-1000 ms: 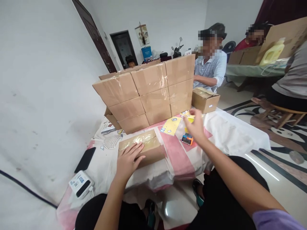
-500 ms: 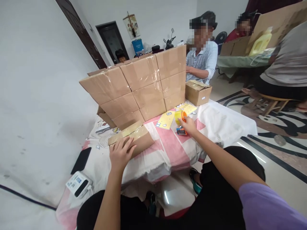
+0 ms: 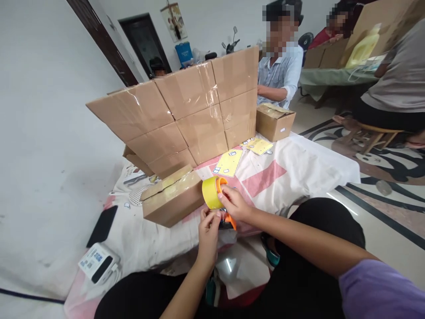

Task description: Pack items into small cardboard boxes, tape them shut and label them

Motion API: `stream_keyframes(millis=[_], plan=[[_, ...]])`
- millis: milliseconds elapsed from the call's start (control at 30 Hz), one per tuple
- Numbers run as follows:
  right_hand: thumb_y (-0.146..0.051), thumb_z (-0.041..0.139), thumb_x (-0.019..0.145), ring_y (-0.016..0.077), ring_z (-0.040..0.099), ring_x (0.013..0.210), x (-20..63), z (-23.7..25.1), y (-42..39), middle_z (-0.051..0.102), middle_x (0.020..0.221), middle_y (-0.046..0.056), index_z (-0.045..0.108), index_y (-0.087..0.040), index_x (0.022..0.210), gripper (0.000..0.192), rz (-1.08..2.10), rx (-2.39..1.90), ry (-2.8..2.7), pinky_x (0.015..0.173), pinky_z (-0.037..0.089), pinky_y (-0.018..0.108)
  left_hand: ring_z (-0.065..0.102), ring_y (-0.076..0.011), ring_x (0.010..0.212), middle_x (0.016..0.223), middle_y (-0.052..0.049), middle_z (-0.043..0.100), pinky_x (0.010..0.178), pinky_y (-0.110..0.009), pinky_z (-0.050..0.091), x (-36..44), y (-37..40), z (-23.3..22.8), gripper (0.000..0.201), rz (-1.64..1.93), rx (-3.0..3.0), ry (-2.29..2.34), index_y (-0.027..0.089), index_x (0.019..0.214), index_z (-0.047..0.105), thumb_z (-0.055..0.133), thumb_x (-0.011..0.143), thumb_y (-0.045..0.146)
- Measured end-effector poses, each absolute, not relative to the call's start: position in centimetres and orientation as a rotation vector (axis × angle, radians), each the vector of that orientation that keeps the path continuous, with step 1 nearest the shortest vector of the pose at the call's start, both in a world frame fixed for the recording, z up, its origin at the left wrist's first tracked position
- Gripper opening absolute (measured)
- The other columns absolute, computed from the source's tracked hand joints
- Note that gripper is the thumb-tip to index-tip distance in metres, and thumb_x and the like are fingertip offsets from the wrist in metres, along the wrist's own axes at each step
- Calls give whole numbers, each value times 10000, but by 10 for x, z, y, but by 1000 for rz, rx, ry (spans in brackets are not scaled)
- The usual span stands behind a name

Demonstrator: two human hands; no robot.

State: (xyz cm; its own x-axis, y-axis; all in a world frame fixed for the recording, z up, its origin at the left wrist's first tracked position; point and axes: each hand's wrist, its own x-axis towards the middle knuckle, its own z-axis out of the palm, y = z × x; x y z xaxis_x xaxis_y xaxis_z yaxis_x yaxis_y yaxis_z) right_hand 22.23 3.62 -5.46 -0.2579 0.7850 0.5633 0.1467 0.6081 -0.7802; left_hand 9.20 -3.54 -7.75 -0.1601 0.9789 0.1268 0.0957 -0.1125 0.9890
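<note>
Gripping unlabelled yellow tape dispenser [image 3: 214, 193]; both hands.

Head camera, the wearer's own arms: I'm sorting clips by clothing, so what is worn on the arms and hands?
Both hands are bare: no gloves, rings or watch show on the left hand or the right hand. The left forearm is uncovered as far as the picture shows. The right arm is bare up to a short purple sleeve at the lower right corner.

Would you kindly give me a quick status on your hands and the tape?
Right hand grips tape dispenser. Left hand at its underside, pinching near the tape end. Box lies just left, untouched. Nothing between them.
</note>
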Motion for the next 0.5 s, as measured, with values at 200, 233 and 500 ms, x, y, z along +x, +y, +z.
stream_keyframes(millis=[200, 233, 500], plan=[[-341, 357, 1022, 205, 421, 687, 234, -68, 66, 491, 695, 17, 360, -251, 747, 289, 414, -750, -1909, 772, 378, 404, 548, -162, 835, 827, -26, 585, 772, -247, 445, 89, -43, -54, 390, 1283, 1172, 1366, 169, 747, 685, 666, 884, 534], [-352, 355, 1028, 206, 429, 692, 236, -68, 69, 487, 698, 17, 363, -252, 744, 302, 432, -778, -1858, 760, 376, 399, 520, -150, 768, 757, -14, 566, 718, -241, 420, 89, -44, -52, 427, 1229, 1163, 1366, 167, 707, 647, 659, 880, 557], [-593, 449, 993, 154, 439, 665, 232, -49, 83, 478, 728, -15, 474, -227, 773, 428, 943, -821, -1128, 636, 386, 309, 399, -114, 536, 517, 41, 469, 577, -233, 309, 93, -44, -56, 482, 922, 1240, 1285, 147, 856, 689, 600, 869, 620]])
